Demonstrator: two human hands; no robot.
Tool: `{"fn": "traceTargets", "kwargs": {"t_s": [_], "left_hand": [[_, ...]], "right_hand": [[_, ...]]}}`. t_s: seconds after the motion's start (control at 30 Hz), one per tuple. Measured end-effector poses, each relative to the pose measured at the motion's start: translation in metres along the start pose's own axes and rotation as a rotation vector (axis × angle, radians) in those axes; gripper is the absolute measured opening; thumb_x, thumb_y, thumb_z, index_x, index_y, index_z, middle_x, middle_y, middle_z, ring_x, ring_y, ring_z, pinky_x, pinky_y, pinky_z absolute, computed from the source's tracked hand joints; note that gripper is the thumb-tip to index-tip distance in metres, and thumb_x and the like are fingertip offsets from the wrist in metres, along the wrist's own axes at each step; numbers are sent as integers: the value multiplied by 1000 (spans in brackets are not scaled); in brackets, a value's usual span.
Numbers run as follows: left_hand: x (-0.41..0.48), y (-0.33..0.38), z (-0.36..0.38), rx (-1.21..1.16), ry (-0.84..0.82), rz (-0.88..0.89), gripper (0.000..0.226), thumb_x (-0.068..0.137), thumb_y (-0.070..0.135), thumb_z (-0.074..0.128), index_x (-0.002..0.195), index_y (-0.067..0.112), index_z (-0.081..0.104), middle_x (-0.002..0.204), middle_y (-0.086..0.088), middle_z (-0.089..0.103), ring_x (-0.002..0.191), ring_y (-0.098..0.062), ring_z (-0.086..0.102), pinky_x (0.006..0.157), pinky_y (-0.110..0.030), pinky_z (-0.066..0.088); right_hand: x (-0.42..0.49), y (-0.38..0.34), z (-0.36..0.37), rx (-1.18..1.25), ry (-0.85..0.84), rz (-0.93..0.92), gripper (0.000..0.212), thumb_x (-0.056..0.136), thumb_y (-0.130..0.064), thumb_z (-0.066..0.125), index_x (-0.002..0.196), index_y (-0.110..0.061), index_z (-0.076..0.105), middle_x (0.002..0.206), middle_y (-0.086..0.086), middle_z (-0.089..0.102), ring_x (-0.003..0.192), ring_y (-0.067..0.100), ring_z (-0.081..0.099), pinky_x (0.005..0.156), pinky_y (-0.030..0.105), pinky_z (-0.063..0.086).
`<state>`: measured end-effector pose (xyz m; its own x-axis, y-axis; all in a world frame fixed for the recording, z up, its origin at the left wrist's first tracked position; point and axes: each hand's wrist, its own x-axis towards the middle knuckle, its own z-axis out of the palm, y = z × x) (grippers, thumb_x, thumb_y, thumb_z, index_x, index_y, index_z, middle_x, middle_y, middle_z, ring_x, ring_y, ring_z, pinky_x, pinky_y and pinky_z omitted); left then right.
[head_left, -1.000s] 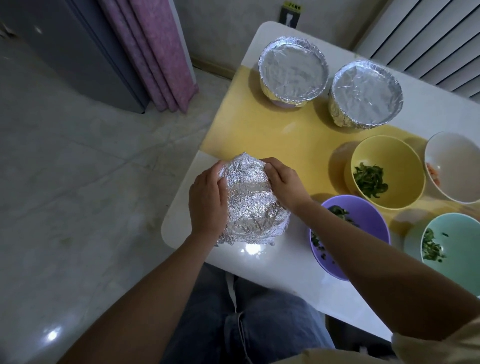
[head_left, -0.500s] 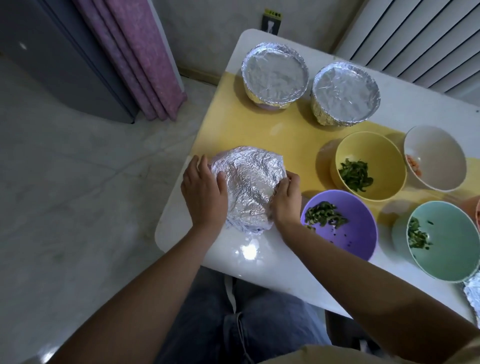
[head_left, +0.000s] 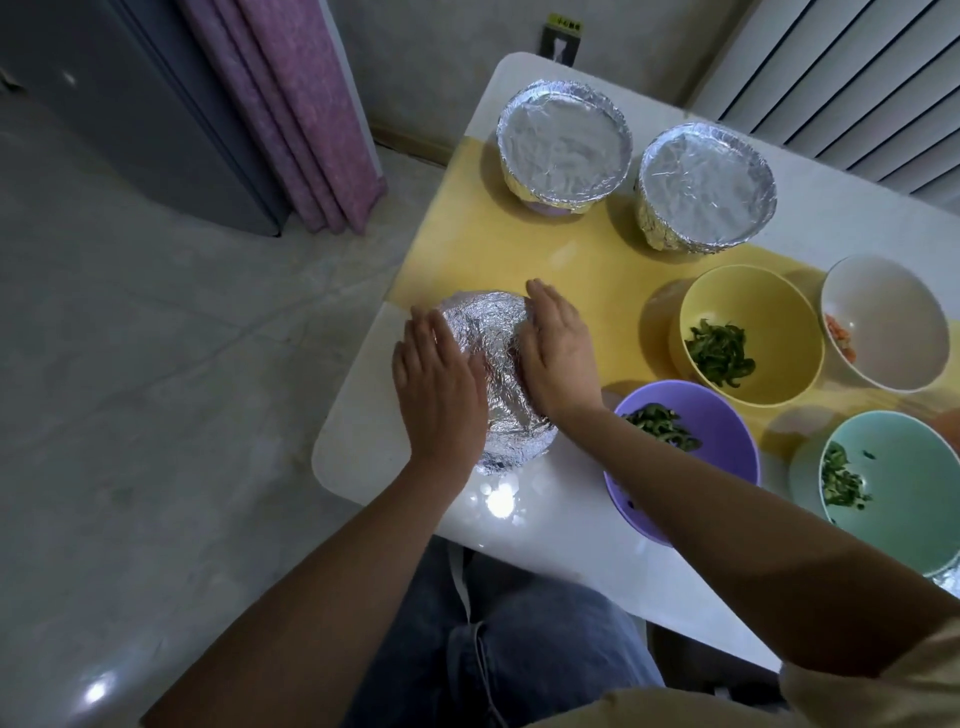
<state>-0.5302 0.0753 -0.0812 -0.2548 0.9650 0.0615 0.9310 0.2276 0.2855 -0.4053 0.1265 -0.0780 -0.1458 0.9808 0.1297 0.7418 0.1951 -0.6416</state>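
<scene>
Foil-wrapped bowl between flat hands

Table: seemingly yellow mat, foil-wrapped bowl, bowls.

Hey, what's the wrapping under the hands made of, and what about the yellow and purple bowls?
The wrapping looks like aluminium foil: silver, shiny, finely crinkled, and moulded over a bowl shape. The yellow bowl and purple bowl look like matte plastic or melamine: solid pastel colour, smooth walls, a soft sheen without sharp glare. Glazed ceramic cannot be ruled out.
</scene>
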Motion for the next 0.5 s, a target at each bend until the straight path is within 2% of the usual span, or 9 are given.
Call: {"fn": "traceTargets", "kwargs": {"t_s": [0.07, 0.13, 0.2, 0.23, 0.27, 0.3, 0.37, 0.43, 0.5], "left_hand": [[-1, -5, 3, -39, -13, 2, 58, 97, 29, 29, 146, -2, 35, 150, -19, 41, 132, -32, 46, 107, -43, 38], [0, -10, 6, -178, 14, 32, 52, 100, 20, 30, 147, -1, 34, 149, -17, 43, 132, -30, 45, 108, -38, 35], [2, -15, 8, -396, 33, -20, 47, 102, 13, 32, 147, 1, 36, 147, -15, 46, 132, -27, 45, 107, -28, 32], [2, -17, 9, -502, 36, -70, 45, 103, 13, 32, 146, 2, 38, 144, -14, 49, 131, -24, 46, 105, -22, 32], [3, -18, 9, -595, 51, -116, 44, 104, 15, 31, 144, 2, 42, 141, -13, 52, 129, -20, 48, 103, -16, 32], [2, -18, 10, -667, 72, -152, 43, 104, 15, 31, 141, 1, 46, 139, -12, 55, 127, -14, 50, 102, -10, 32], [2, -17, 8, -759, 103, -205, 39, 104, 12, 33, 135, -1, 52, 131, -5, 59, 117, 1, 49, 96, 0, 32], [3, -16, 8, -827, 101, -263, 35, 104, 10, 34, 129, 0, 57, 118, 4, 60, 103, 9, 52, 88, 0, 35], [4, -18, 10, -891, 69, -342, 30, 105, 13, 35, 109, 6, 64, 92, 10, 62, 77, 8, 54, 74, -16, 42]], "right_hand": [[0, 5, 3, -32, -7, -30, 40, 98, -15, 42, 132, 1, 54, 126, 18, 60, 115, 34, 57, 96, 39, 44], [1, 9, 2, 1, 26, 7, 36, 99, -17, 43, 129, -4, 58, 120, 13, 65, 107, 30, 61, 87, 32, 44], [2, 10, 0, 73, 77, 76, 33, 99, -18, 46, 125, -8, 64, 110, 9, 71, 95, 21, 65, 78, 23, 43], [2, 11, -1, 126, 93, 114, 31, 99, -17, 47, 123, -9, 66, 98, 6, 73, 82, 12, 65, 71, 18, 41], [2, 13, -1, 181, 99, 147, 30, 99, -16, 49, 121, -9, 67, 80, 0, 71, 68, 1, 58, 63, 15, 39], [2, 15, -1, 229, 103, 176, 28, 99, -16, 50, 120, -9, 68, 65, -9, 63, 57, -1, 50, 57, 15, 36], [3, 22, 3, 306, 96, 233, 26, 99, -17, 51, 116, -11, 69, 53, -15, 47, 48, 3, 41, 52, 24, 35], [5, 27, 6, 356, 72, 268, 25, 99, -19, 49, 114, -16, 69, 51, -13, 43, 47, 5, 37, 51, 27, 33], [5, 29, 7, 408, 41, 305, 25, 100, -23, 47, 114, -20, 68, 51, -12, 39, 47, 9, 35, 51, 28, 31]]}}
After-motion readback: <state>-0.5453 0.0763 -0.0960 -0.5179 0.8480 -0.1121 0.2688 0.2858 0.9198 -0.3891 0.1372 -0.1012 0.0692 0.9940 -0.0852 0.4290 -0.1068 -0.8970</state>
